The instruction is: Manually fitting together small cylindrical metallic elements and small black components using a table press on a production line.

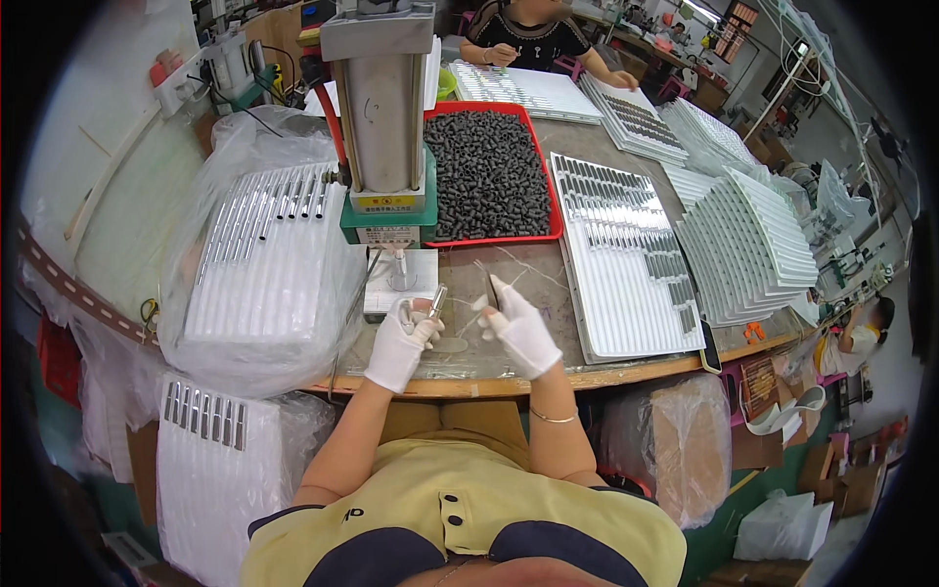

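My left hand, in a white glove with bare fingertips, is closed around a short shiny silver tube held upright. It is just in front of the press's white base block. To its right, my gloved right hand pinches a slim, dark, pointed tool that looks like tweezers. The two hands are apart, above the table's near part. Behind my left hand stands a bench press with a grey cylinder and green head. A red tray heaped with small black plastic plugs lies beyond my right hand.
On the left, a white ridged tray in plastic wrap holds silver tubes. At right, another ridged tray carries rows of tubes, beside stacked trays and a phone. Across the table a co-worker handles trays.
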Demonstrator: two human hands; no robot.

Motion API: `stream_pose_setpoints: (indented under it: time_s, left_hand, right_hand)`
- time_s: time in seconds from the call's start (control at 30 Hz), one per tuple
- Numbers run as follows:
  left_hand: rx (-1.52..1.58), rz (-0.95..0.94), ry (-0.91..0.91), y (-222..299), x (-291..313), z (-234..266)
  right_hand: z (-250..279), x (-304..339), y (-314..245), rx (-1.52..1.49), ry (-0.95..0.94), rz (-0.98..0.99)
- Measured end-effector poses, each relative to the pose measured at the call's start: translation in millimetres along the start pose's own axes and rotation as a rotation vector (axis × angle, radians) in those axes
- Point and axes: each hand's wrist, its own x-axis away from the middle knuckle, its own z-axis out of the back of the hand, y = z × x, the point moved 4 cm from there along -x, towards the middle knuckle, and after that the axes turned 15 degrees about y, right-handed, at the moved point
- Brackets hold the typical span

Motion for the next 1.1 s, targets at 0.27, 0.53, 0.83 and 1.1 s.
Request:
stream_pose_setpoints:
  time_s: [0.27,0.53,0.83,1.1]
  left_hand:
    - [0.477,0.594,-0.414,7.9,7.3,-46.2]
    - [0.314,0.579,-0.457,-9.4,14.2,-61.8]
    - [-0.600,-0.198,-0.463,44.7,9.5,-33.3]
    - [-0.620,0.025,0.086,68.2,-105.8,176.2]
  right_hand:
    - [9.2,-36.1,11.2,-1.244,0.143,-0.370]
    - [-13.9,-25.1,6.5,-1.279,0.434,-0.712]
    - [2.8,-32.7,32.2,-1.197,0.257,-0.519]
    - [97.4,-52.0,24.1,-0.587,0.590,-0.098]
